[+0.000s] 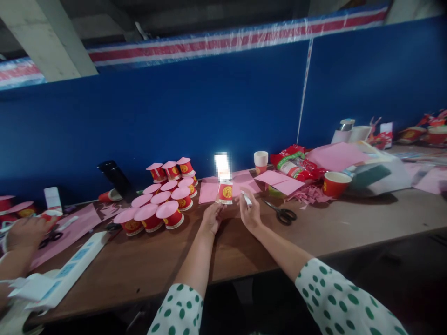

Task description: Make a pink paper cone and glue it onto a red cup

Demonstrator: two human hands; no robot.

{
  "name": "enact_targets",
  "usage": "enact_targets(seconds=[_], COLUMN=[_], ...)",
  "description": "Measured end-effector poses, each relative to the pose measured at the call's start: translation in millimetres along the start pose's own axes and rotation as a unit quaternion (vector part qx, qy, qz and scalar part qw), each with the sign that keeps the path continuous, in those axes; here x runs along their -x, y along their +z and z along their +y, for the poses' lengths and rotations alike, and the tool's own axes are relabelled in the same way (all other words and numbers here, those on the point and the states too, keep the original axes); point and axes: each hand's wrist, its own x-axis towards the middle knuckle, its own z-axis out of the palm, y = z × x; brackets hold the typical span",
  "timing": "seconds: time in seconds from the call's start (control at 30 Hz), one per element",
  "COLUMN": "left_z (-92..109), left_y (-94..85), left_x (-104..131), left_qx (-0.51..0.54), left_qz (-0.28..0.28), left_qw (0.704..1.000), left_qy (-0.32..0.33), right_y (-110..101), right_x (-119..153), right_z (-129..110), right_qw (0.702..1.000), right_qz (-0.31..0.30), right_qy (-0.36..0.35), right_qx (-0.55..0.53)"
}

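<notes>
My left hand point(212, 219) is closed at the lower edge of a red paper cup point(226, 191) with a gold emblem, which stands rim down in front of me. In my right hand point(251, 214), just right of the cup, is a slim white tube point(246, 199); its exact kind is unclear. Pink paper sheets point(208, 190) lie behind the cup. To the left stand several upturned red cups point(170, 218) topped with pink paper discs. Black-handled scissors point(284, 216) rest right of my right hand.
A bright, blurred-out screen point(222, 166) stands behind the cup. On the right are a red cup point(335, 185), pink scraps point(307, 194) and a red packet point(296, 163). Leftward are a black bottle point(117, 179), a white power strip point(71, 272) and another person's hand point(28, 232).
</notes>
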Motion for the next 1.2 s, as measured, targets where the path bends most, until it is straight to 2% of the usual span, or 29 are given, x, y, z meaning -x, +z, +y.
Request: enact_targets(seconds=[0.1, 0.27, 0.43, 0.57, 0.67, 0.87, 1.2], left_z=[4.1, 6.8, 8.8, 7.7, 3.3, -5.3, -7.8], left_y=[0.0, -2.3, -0.4, -1.1, -2.3, 0.4, -1.5], left_x=[3.5, 6.3, 8.4, 7.4, 6.1, 8.8, 6.0], left_qx=[0.029, 0.051, 0.061, 0.048, 0.015, -0.088, -0.113], left_qz=[0.003, -0.030, -0.049, -0.058, -0.078, -0.159, -0.154], left_qw=[0.999, 0.997, 0.993, 0.994, 0.995, 0.982, 0.980], left_qy=[-0.022, -0.050, -0.089, -0.083, -0.058, -0.053, -0.051], right_y=[1.6, 8.5, 10.9, 11.0, 12.3, 12.2, 11.2], right_x=[-3.1, -6.4, -7.6, -8.6, -8.9, -10.9, -8.0], right_z=[3.0, 14.3, 12.6, 12.9, 17.6, 25.3, 35.2], right_qw=[0.999, 0.982, 0.952, 0.942, 0.943, 0.957, 0.989], right_qz=[0.022, -0.049, -0.036, -0.048, -0.042, 0.035, 0.049], right_qy=[0.007, 0.093, 0.171, 0.187, 0.187, 0.172, 0.130], right_qx=[-0.033, -0.156, -0.250, -0.275, -0.272, -0.230, -0.048])
